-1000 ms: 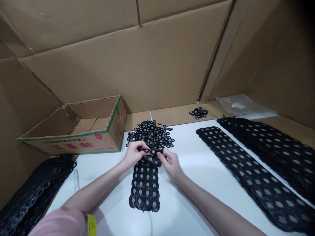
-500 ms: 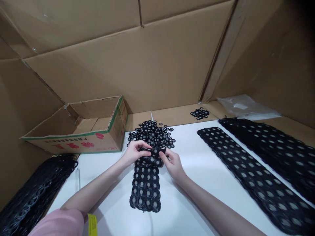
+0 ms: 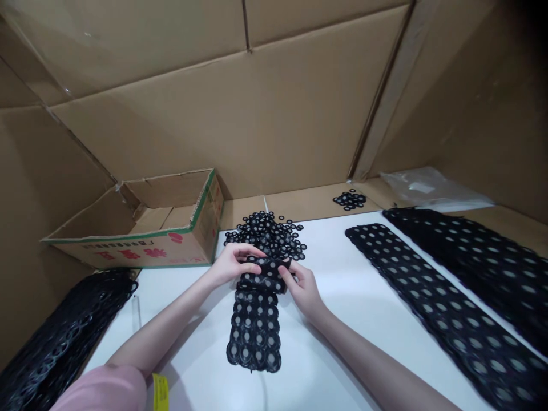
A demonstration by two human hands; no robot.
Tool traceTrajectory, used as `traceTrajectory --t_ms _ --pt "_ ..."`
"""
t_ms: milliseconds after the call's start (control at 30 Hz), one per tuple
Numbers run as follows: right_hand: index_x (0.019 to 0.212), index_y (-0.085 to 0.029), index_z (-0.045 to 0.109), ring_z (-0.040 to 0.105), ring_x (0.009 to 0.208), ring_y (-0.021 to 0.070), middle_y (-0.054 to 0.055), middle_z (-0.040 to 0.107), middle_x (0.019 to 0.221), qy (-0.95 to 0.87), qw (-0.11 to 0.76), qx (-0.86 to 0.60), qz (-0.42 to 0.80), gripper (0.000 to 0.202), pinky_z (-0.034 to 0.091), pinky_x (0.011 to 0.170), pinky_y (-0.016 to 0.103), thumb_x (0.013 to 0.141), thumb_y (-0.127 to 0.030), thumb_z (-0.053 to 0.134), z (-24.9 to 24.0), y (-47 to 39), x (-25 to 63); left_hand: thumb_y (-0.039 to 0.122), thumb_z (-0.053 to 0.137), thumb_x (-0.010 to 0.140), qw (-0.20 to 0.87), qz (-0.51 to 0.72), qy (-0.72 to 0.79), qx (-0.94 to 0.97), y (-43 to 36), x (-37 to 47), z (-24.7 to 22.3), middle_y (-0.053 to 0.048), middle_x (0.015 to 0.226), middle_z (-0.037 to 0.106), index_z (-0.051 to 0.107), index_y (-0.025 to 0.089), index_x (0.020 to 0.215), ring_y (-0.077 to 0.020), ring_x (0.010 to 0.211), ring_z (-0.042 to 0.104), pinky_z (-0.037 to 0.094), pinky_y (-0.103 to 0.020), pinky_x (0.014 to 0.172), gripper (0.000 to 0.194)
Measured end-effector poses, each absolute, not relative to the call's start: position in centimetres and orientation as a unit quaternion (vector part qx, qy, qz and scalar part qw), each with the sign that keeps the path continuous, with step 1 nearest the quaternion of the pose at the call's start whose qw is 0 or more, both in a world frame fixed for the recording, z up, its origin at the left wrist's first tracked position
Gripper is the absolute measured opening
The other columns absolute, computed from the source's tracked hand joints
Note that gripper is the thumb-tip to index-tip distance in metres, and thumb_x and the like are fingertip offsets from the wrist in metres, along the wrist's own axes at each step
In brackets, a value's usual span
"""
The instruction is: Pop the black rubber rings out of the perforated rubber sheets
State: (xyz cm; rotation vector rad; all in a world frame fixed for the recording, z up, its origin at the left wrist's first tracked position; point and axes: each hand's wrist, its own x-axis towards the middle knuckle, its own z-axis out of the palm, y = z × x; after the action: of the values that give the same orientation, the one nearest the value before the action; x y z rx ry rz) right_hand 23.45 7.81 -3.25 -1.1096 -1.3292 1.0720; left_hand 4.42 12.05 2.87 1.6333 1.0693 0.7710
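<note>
A black strip (image 3: 253,331) with rows of round grey spots lies on the white table, its far end lifted and bent over between my hands. My left hand (image 3: 237,264) pinches the left edge of that raised end. The right edge is pinched between thumb and fingers of my right hand (image 3: 299,279). Just beyond my fingers spreads a heap of small black rings (image 3: 268,233), some with grey centres.
An open cardboard box (image 3: 145,248) stands at the back left. Black netted strips (image 3: 60,337) are piled at the left. Long spotted strips (image 3: 432,297) lie at the right. A small ring pile (image 3: 350,199) and a clear plastic bag (image 3: 432,188) are at the back.
The raised end of the strip is tilted a little more, showing more of its spotted face. Both hands keep their grip; the whole view has shifted slightly.
</note>
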Motion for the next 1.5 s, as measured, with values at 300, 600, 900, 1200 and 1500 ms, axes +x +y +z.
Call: traceTrajectory --t_ms 300,600,900,1200,1500 --pt "0.066 -0.019 0.053 0.049 0.057 0.0156 0.002 0.052 0.061 -0.553 0.521 -0.455 0.465 0.036 0.042 0.048 0.026 0.083 -0.051 0.053 -3.2 7.8 23.4 0.02 0.084 0.058 0.448 0.333 0.432 0.708 11.9 4.5 2.3 -0.004 0.081 0.072 0.075 0.015 0.085 -0.0159 0.075 0.062 0.044 -0.023 0.067 0.03" --pt "0.068 -0.018 0.053 0.05 0.056 0.0157 0.003 0.053 0.064 -0.562 0.499 -0.448 0.484 0.035 0.044 0.05 0.028 0.083 -0.049 0.051 -3.4 7.7 23.4 0.013 0.081 0.057 0.434 0.362 0.486 0.667 11.7 5.3 1.3 -0.003 0.07 0.071 0.073 0.013 0.069 -0.0152 0.067 0.062 0.044 -0.023 0.064 0.015" --pt "0.067 -0.018 0.051 0.048 0.064 0.0165 0.003 0.054 0.066 -0.586 0.504 -0.465 0.432 0.032 0.04 0.055 0.027 0.085 -0.044 0.048 -3.6 7.9 23.4 0.024 0.074 0.074 0.31 0.344 0.361 0.809 11.8 4.8 2.8 -0.007 0.094 0.066 0.076 0.019 0.086 -0.0189 0.09 0.061 0.046 -0.031 0.083 0.013" --pt "0.059 -0.021 0.039 0.045 0.06 0.0152 0.001 0.048 0.06 -0.618 0.501 -0.463 0.39 0.034 0.035 0.05 0.025 0.086 -0.038 0.049 -4.1 8.0 23.0 0.027 0.076 0.07 0.349 0.397 0.41 0.743 12.5 4.8 2.7 -0.002 0.062 0.061 0.076 0.018 0.067 -0.0135 0.064 0.053 0.039 -0.026 0.062 0.009" --pt "0.069 -0.02 0.05 0.048 0.058 0.0147 0.0 0.053 0.059 -0.559 0.539 -0.476 0.412 0.028 0.039 0.051 0.025 0.083 -0.043 0.053 -4.1 8.1 22.9 0.031 0.079 0.057 0.458 0.593 0.458 0.479 15.2 5.7 3.3 -0.003 0.07 0.068 0.072 0.014 0.07 -0.0119 0.063 0.056 0.043 -0.024 0.062 0.022"
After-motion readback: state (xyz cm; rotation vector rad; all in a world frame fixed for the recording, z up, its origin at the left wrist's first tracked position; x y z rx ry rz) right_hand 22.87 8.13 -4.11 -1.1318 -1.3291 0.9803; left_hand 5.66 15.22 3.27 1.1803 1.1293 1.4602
